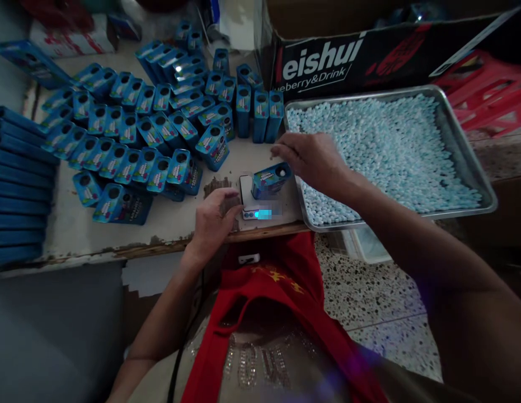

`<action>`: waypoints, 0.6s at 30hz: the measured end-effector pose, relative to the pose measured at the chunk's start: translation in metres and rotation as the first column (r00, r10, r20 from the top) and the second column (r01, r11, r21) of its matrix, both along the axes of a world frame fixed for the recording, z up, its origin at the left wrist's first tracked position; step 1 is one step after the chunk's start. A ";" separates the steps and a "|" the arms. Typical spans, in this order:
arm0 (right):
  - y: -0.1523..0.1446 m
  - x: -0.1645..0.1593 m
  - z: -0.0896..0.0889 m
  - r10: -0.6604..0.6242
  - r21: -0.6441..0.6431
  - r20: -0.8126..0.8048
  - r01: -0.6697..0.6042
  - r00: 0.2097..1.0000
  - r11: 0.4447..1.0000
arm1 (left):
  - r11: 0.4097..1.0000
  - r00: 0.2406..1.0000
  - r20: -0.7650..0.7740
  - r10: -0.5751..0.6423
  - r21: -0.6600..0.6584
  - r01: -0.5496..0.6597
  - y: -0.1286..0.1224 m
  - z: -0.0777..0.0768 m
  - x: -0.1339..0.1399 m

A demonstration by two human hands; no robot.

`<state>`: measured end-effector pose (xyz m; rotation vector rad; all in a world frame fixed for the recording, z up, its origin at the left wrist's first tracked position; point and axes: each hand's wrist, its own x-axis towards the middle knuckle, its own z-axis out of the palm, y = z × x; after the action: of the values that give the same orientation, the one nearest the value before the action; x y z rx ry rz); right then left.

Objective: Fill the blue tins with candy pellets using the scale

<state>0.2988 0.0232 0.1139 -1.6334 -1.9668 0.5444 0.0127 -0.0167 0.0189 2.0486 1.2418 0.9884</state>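
A small blue box with a printed label lies on a white digital scale with a lit display. Pale candy shows in the box's round opening. My left hand rests on the table against the scale's left side, thumb and forefinger apart, holding nothing. Above the box's right end, by the tray's near-left edge, is my right hand. Its fingertips are drawn together; whatever may be between them is too small to make out. Beside it, a metal tray holds many pale blue and white candies.
Several rows of blue boxes stand on the table's left and middle, most with round openings. More blue boxes are stacked at the far left. A black carton stands behind the tray, and a red plastic stool or crate is at the right.
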 end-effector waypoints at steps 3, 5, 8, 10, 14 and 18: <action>0.003 0.000 -0.005 -0.036 0.032 0.111 0.033 0.993 0.999 | 1.000 1.000 0.005 -0.011 0.021 0.011 0.005 0.003 0.007; 0.003 0.003 -0.006 -0.068 0.047 0.099 0.064 0.993 0.997 | 1.000 1.000 0.002 -0.012 0.018 0.012 0.007 0.004 0.009; 0.001 0.004 -0.007 -0.081 0.026 0.061 0.079 0.995 0.996 | 1.000 1.000 -0.002 -0.001 0.004 0.001 0.007 0.003 0.009; -0.001 0.001 -0.006 -0.070 0.001 0.086 0.070 0.994 0.998 | 1.000 1.000 -0.006 0.011 -0.001 -0.011 0.007 0.001 0.009; -0.002 -0.003 -0.006 -0.089 0.019 0.108 0.087 0.990 0.996 | 1.000 1.000 -0.021 0.020 0.004 -0.020 0.006 0.000 0.010; 0.000 0.025 -0.012 -0.200 0.025 -0.119 0.205 0.972 0.979 | 0.999 0.999 -0.034 0.037 0.018 -0.037 0.009 0.008 0.008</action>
<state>0.3243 0.0229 0.1020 -1.7146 -1.6932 0.5088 0.0209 -0.0081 0.0270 2.0702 1.2974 0.9880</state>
